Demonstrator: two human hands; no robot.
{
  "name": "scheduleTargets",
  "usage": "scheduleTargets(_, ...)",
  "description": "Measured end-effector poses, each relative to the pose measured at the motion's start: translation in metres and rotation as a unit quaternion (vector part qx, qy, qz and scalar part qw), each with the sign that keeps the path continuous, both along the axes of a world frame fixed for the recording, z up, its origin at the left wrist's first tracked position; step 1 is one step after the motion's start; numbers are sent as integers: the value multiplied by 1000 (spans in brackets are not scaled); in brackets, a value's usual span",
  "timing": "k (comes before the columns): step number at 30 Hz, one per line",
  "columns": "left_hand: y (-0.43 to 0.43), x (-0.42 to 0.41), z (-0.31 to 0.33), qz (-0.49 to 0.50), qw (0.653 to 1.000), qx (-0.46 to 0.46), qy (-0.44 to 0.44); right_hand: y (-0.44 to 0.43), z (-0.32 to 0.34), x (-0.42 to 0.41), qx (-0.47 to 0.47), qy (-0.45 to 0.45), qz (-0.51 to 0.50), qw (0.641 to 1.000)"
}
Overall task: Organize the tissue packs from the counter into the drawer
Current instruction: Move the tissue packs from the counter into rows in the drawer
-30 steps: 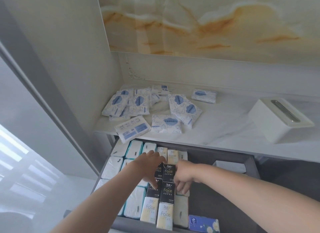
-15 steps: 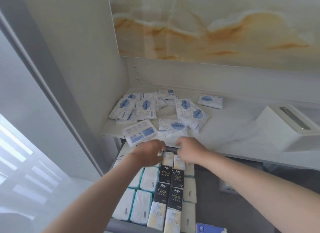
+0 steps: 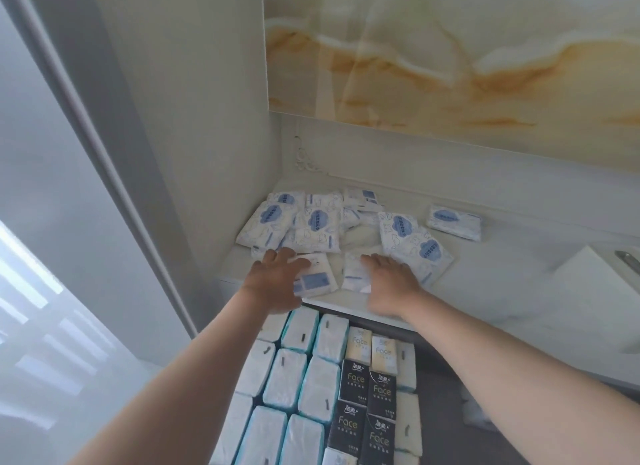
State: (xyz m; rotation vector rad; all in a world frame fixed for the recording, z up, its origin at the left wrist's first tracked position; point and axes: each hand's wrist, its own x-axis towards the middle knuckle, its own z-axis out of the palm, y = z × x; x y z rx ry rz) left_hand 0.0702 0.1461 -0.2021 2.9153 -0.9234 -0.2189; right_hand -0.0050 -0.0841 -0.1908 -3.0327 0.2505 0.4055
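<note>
Several white tissue packs with blue labels lie scattered on the white counter. My left hand lies with spread fingers on the pack with a blue rectangle at the counter's front edge. My right hand lies flat on a neighbouring white pack. Below, the open dark drawer holds rows of packs: white ones with teal edges on the left, black and cream "Face" packs beside them.
A white tissue box stands on the counter at the right. A lone pack lies apart behind it. A white side wall bounds the counter on the left; a marble panel rises behind.
Both hands rose out of the drawer and reached forward onto the counter, landing on two packs at its front edge. The camera tilted up and closer.
</note>
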Motion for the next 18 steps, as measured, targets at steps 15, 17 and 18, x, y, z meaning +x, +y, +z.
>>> scheduleTargets(15, -45, 9, 54, 58, 975, -135, 165, -61, 39, -30, 183, -274, 53, 943)
scheduleTargets(17, -51, -1, 59, 141, 895, -292, 307, -64, 44, -43, 164, -367, 104, 910)
scheduleTargets(18, -55, -8, 62, 167, 845, -349, 369, -67, 44, -48, 161, -401, 130, 892)
